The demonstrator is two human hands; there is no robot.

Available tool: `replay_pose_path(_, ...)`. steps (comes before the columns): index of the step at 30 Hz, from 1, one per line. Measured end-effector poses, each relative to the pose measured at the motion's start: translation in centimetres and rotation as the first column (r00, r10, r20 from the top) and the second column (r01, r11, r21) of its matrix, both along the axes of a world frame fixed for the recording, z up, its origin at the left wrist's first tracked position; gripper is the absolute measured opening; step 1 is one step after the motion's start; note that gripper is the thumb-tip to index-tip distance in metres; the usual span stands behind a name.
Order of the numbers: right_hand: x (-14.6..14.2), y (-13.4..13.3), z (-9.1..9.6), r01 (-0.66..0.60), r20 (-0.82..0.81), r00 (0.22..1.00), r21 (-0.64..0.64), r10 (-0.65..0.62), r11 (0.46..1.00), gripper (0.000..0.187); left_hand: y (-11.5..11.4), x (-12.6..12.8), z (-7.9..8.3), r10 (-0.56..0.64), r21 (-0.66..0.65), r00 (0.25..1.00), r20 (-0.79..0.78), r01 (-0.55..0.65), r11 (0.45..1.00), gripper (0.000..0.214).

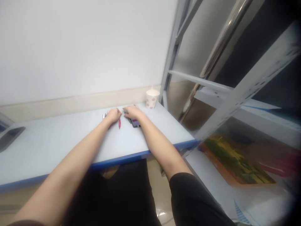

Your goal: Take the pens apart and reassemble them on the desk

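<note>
My left hand [113,115] is closed near the back of the table, its fingertips bunched and pointing right. What it pinches, if anything, is too small to make out. A pinkish-red pen [119,123] extends toward me from just below those fingertips; I cannot tell if they touch it. Some small silvery item [103,116] shows at the left side of this hand. My right hand [131,112] is just to the right, palm down with fingers apart. It partly covers a dark phone [135,122] with a lit screen. Small dark things beneath its fingers are unclear.
A patterned paper cup [152,99] stands at the back right corner, beside a metal shelf frame [171,56]. At far left lies a dark flat object [10,139]. The blue table edge [122,158] is nearest me. Lower right, a shelf holds a yellow-green printed item [237,160].
</note>
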State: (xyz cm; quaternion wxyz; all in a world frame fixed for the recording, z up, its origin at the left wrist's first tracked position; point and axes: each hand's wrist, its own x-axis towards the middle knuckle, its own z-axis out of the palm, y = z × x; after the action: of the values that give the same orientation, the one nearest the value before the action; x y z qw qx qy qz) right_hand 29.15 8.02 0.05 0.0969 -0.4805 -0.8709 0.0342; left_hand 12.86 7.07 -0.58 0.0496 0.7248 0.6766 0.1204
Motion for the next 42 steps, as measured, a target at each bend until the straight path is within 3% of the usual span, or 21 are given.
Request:
replay_pose_path(3,0.0,0.1,-0.2,0.013,0.018,1.0,0.01,-0.013,1.0,0.037,0.2,0.2,0.0,0.015,-0.009,1.0,-0.004,-0.015,1.0,0.026)
replay_pose_path(7,-0.6,0.3,-0.6,0.038,-0.004,0.999,0.089,-0.037,0.995,0.043,0.4,0.2,-0.2,0.042,0.015,0.999,-0.01,-0.042,0.999,0.033)
replay_pose_path(12,-1.9,-0.1,-0.7,0.013,0.0,1.0,0.134,-0.013,0.991,0.037,0.9,0.0,-0.1,0.072,0.021,0.997,-0.038,-0.071,0.997,0.03)
replay_pose_path(16,-2.3,-0.8,-0.4,0.001,-0.005,1.0,0.134,0.0,0.991,0.033,0.8,0.1,0.1,0.05,0.005,0.997,-0.05,-0.05,0.999,0.029)
replay_pose_path(23,-2.1,-0.6,-0.5,-0.009,-0.057,0.998,0.097,0.015,0.995,0.045,-0.3,-0.1,0.4,-0.029,0.052,0.997,-0.068,0.033,0.998,0.032)
replay_pose_path(26,-1.9,-0.3,-0.5,-0.002,-0.091,0.996,0.088,0.01,0.996,0.046,-1.0,-1.1,1.0,-0.019,0.106,0.998,-0.054,0.024,0.994,0.035)
replay_pose_path(29,-1.6,0.1,-0.4,0.022,-0.135,0.991,0.083,-0.011,0.996,0.049,-2.2,-3.1,1.4,0.06,0.134,0.998,-0.031,-0.056,0.989,0.039)
replay_pose_path(34,-1.6,-0.3,0.0,0.037,-0.16,0.987,0.063,-0.026,0.997,0.047,-4.4,-6.3,0.2,0.088,0.057,0.995,0.042,-0.09,0.994,0.04)
replay_pose_path(38,-2.5,-1.8,0.3,-0.005,-0.14,0.99,0.046,0.011,0.999,0.042,-5.3,-6.8,-0.7,0.084,0.072,0.993,0.079,-0.09,0.993,0.036)
replay_pose_path(42,-3.6,-2.9,0.6,-0.029,-0.192,0.981,0.062,0.041,0.998,0.034,-5.3,-6.5,-0.6,0.088,0.074,0.995,0.041,-0.091,0.993,0.025)
